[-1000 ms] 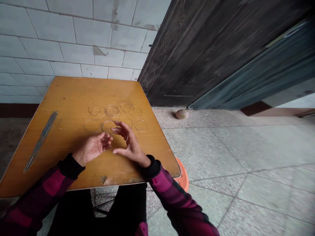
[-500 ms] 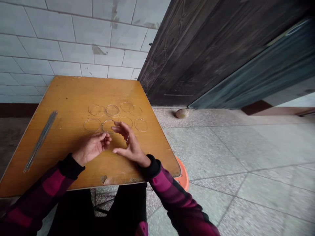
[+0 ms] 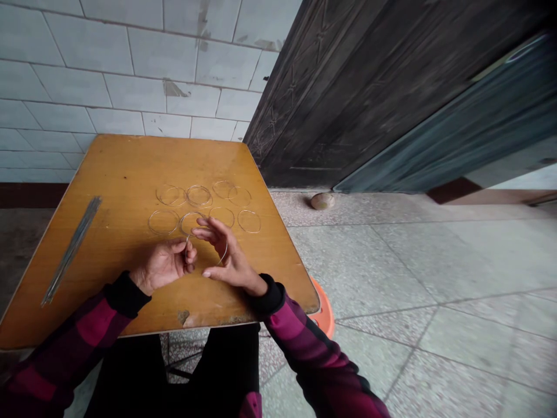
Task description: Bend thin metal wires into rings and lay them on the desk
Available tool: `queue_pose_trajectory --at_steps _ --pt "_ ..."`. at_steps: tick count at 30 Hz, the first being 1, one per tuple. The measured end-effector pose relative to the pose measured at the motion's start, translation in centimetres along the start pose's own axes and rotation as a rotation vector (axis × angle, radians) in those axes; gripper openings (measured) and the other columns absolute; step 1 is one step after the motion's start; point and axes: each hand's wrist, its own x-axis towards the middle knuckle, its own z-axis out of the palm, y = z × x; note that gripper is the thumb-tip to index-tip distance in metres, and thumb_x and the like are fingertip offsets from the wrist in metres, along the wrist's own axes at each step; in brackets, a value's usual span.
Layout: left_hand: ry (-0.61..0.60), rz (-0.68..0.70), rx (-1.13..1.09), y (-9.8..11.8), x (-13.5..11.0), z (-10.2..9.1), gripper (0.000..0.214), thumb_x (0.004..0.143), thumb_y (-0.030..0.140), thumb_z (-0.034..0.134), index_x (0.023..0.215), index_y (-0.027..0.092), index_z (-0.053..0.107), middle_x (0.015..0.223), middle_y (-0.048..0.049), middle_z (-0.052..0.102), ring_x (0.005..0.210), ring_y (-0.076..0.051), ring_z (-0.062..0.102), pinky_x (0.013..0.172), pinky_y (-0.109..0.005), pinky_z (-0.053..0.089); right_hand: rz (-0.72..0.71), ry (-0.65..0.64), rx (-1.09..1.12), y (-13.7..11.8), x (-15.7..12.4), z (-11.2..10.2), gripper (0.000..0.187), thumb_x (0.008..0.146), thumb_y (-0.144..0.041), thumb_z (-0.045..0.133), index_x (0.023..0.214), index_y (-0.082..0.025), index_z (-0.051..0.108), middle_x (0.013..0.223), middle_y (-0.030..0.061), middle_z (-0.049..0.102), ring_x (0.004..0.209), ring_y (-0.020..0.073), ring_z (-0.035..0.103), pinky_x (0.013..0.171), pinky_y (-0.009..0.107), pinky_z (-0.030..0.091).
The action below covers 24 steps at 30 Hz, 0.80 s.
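Note:
A thin metal wire [image 3: 225, 253], bent into a curve, spans the gap between my two hands above the near middle of the table. My left hand [image 3: 162, 266] pinches one end between thumb and fingers. My right hand [image 3: 228, 255] is open, thumb and fingers spread, and the curve runs against the inside of its palm. Just beyond the hands lie several thin wire rings [image 3: 163, 222] in two loose rows, some overlapping. Right-hand fingers partly cover one of the nearer rings.
A bundle of straight wires [image 3: 72, 249] lies along the left side of the wooden table [image 3: 130, 162]. White wall tiles [image 3: 148, 52] rise behind it. An orange stool [image 3: 324, 313] shows under the right edge, and a roundish object [image 3: 322, 201] sits on the floor by the dark door [image 3: 331, 93].
The right fingers have shifted slightly left, closer to my left hand. My left hand has turned a little and dipped, and more of the wire's curve shows at the right palm.

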Motion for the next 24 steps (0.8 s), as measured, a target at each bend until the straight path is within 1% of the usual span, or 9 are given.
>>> queue_pose_trajectory --at_steps 2,4,6,8,10,13,19,21,24 --pt "0.037 0.045 0.065 0.1 0.0 0.1 0.012 0.072 0.019 0.073 0.068 0.013 0.064 0.065 -0.0015 0.059 0.061 -0.01 0.055 0.059 -0.023 0.046 0.027 -0.045 0.005 -0.3 0.2 -0.4 0.092 0.077 -0.06 0.068 0.15 -0.03 0.02 0.153 0.0154 0.033 0.133 0.0278 0.047 0.11 0.05 0.041" --pt "0.114 0.119 0.185 0.4 -0.1 0.3 0.011 0.071 0.019 0.072 0.067 0.013 0.064 0.063 -0.0014 0.059 0.06 -0.01 0.054 0.057 -0.022 0.042 0.056 -0.032 -0.047 -0.5 0.3 -0.9 0.083 0.083 -0.066 0.057 0.149 -0.028 0.024 0.15 0.0155 0.038 0.131 0.0269 0.05 0.107 0.049 0.045" --pt "0.179 0.163 0.338 0.6 -0.1 0.6 0.01 0.07 0.019 0.072 0.066 0.012 0.066 0.062 -0.002 0.06 0.058 -0.01 0.053 0.057 -0.023 0.04 0.044 0.061 -0.221 -0.7 0.3 -1.3 0.062 0.091 -0.057 0.051 0.144 -0.028 0.035 0.142 0.0136 0.048 0.126 0.0248 0.053 0.102 0.048 0.048" --pt "0.209 0.153 0.455 0.7 -0.2 0.8 0.012 0.069 0.022 0.071 0.064 0.012 0.066 0.059 -0.0024 0.06 0.056 -0.01 0.052 0.057 -0.024 0.038 -0.027 0.114 -0.464 -0.8 0.4 -1.5 0.042 0.094 -0.039 0.056 0.135 -0.028 0.049 0.13 0.0111 0.056 0.121 0.0233 0.055 0.098 0.046 0.049" --pt "0.223 0.113 0.516 0.6 -0.3 0.9 0.014 0.067 0.023 0.07 0.06 0.013 0.065 0.057 -0.0021 0.06 0.053 -0.01 0.049 0.056 -0.025 0.035 -0.118 0.053 -0.659 -0.8 0.4 -1.3 0.032 0.093 -0.028 0.06 0.125 -0.028 0.058 0.12 0.0092 0.061 0.116 0.0227 0.057 0.095 0.045 0.05" --pt "0.244 0.055 0.565 0.5 -0.2 0.8 0.013 0.064 0.023 0.07 0.059 0.013 0.064 0.056 -0.002 0.059 0.051 -0.009 0.046 0.055 -0.025 0.032 -0.212 -0.037 -0.82 -0.8 0.3 -1.0 0.024 0.095 -0.023 0.057 0.117 -0.027 0.065 0.11 0.0075 0.065 0.108 0.0213 0.059 0.089 0.04 0.05" --pt "0.225 -0.036 0.523 0.4 -0.2 0.5 0.015 0.067 0.021 0.069 0.059 0.012 0.06 0.058 -0.0016 0.057 0.052 -0.009 0.045 0.054 -0.025 0.031 -0.237 -0.187 -0.947 -1.5 0.3 -0.9 0.025 0.099 -0.016 0.044 0.116 -0.02 0.062 0.109 0.009 0.066 0.111 0.0227 0.055 0.09 0.04 0.046" --pt "0.194 -0.05 0.447 0.3 -0.1 0.3 0.017 0.07 0.021 0.071 0.061 0.012 0.06 0.06 -0.0014 0.057 0.053 -0.009 0.045 0.055 -0.024 0.033 -0.23 -0.199 -0.974 -1.6 0.4 -0.8 0.024 0.099 -0.015 0.042 0.113 -0.017 0.062 0.106 0.011 0.065 0.107 0.0234 0.055 0.088 0.04 0.046" --pt "0.136 -0.028 0.296 -0.2 0.0 -0.1 0.02 0.072 0.027 0.075 0.067 0.012 0.063 0.068 -0.0027 0.06 0.06 -0.01 0.051 0.059 -0.025 0.039 -0.189 -0.155 -0.997 -1.4 0.4 -0.8 0.023 0.099 -0.014 0.039 0.104 -0.016 0.061 0.101 0.0123 0.063 0.098 0.0229 0.055 0.084 0.039 0.047"
